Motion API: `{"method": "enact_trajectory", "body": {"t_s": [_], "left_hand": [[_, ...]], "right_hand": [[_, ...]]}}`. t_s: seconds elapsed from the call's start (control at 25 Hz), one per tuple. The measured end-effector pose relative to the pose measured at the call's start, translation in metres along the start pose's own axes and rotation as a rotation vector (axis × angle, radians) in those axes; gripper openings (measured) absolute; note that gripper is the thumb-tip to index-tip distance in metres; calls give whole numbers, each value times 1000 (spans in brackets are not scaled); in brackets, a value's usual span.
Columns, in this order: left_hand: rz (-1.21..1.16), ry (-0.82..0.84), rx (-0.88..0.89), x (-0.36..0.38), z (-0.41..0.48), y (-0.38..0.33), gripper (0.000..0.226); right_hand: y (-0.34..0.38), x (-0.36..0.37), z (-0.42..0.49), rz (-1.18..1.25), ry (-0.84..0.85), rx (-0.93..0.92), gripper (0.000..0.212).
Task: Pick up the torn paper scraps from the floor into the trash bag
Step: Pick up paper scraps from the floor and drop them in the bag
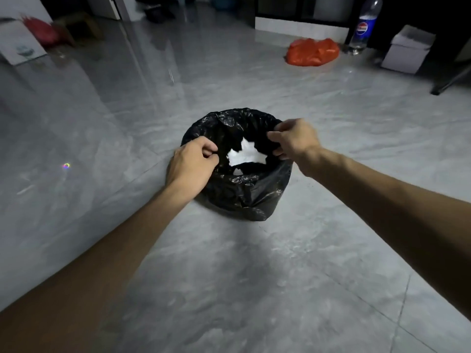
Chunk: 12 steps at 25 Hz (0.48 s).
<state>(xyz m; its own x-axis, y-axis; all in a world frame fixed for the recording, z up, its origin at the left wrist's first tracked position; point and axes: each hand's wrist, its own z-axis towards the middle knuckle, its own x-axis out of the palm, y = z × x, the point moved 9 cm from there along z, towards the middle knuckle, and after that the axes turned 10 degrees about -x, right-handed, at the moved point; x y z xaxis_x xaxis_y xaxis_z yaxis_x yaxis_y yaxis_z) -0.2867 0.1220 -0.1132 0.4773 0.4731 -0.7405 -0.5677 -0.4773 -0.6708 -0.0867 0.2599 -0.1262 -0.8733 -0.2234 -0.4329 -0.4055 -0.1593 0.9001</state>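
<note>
A black trash bag [244, 194] stands on the grey tiled floor in the middle of the view, its mouth held wide. White torn paper scraps [246, 155] lie inside it. My left hand [190, 165] pinches the left rim of the bag. On the opposite side my right hand [293, 138] grips the right rim. No loose scraps show on the floor around the bag.
An orange plastic bag [313, 51] lies at the back right, next to a Pepsi bottle [364, 26] and a white box [407, 49]. A red bag [42, 31] and a cardboard box [20, 47] sit at the far left. A dark furniture leg [448, 82] stands at right.
</note>
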Motion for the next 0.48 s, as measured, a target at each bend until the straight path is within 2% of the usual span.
{"method": "enact_trajectory", "body": {"t_s": [0.08, 0.16, 0.2, 0.28, 0.4, 0.48], "left_hand": [[2, 13, -11, -4, -8, 3, 13], [15, 65, -8, 3, -20, 3, 13], [27, 97, -2, 7, -25, 1, 13], [64, 159, 6, 12, -32, -2, 14], [71, 263, 37, 20, -44, -21, 12], [58, 302, 84, 29, -61, -42, 11]], "right_hand": [[-7, -21, -7, -299, -119, -71, 36], [-33, -19, -24, -354, -50, 103, 53], [-46, -7, -31, -242, 41, 195, 51], [-52, 19, -37, -1, 150, 268, 28], [-49, 2, -37, 20, 104, 235, 12], [-53, -37, -48, -17, 80, 222, 15]]}}
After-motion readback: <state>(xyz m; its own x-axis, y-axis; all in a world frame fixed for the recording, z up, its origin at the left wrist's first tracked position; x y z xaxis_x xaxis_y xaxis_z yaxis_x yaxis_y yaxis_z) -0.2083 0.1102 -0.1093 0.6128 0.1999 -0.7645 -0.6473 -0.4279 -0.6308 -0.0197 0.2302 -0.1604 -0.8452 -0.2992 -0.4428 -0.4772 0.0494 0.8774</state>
